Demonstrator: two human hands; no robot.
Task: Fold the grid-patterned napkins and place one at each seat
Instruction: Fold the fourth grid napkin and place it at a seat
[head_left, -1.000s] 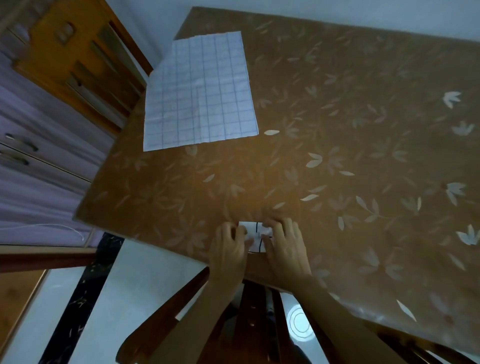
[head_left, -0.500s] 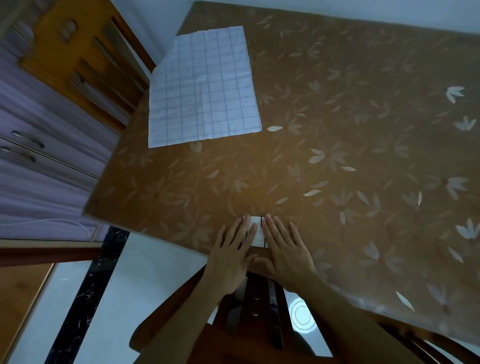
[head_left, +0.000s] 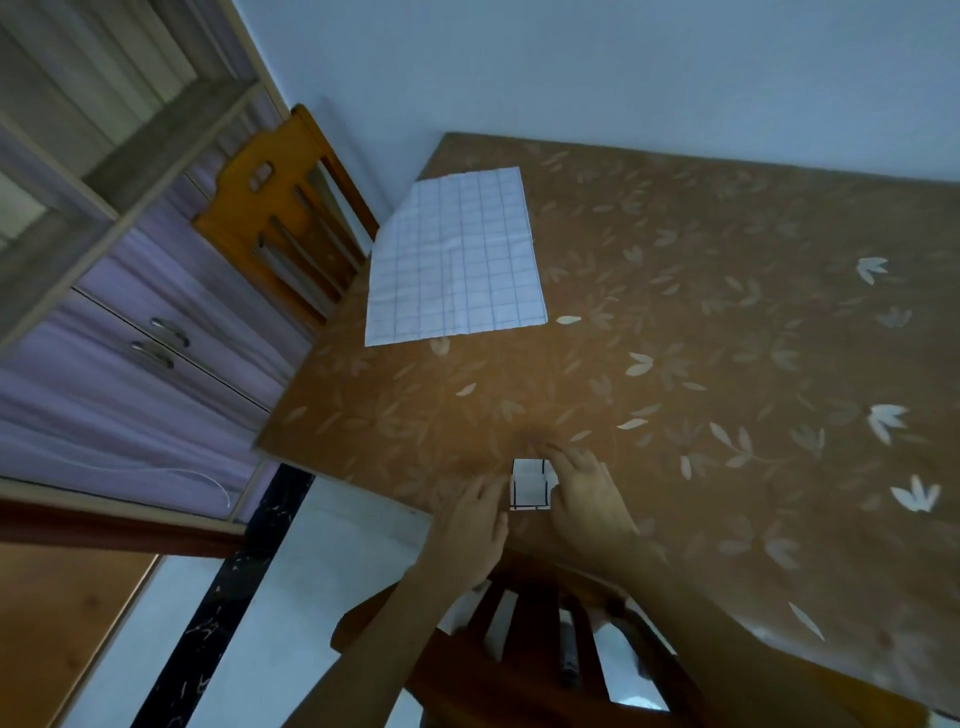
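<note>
A small folded grid-patterned napkin (head_left: 529, 486) lies near the front edge of the brown leaf-patterned table (head_left: 727, 364). My left hand (head_left: 470, 525) rests beside its left edge, fingers extended and touching it. My right hand (head_left: 587, 499) lies flat at its right edge, fingertips over the upper right corner. A second napkin (head_left: 454, 260), unfolded and white with blue grid lines, lies flat at the table's far left, hanging slightly over the edge by an orange chair.
An orange wooden chair (head_left: 291, 218) stands at the table's left side. A dark wooden chair (head_left: 545, 639) is tucked in below my arms. Purple cabinets with handles (head_left: 156, 338) and shelving line the left wall. A pale wall runs behind the table.
Both hands went from pressing on the folded napkin to lying beside it, leaving most of it uncovered. The camera tilted up, showing more wall and the orange chair.
</note>
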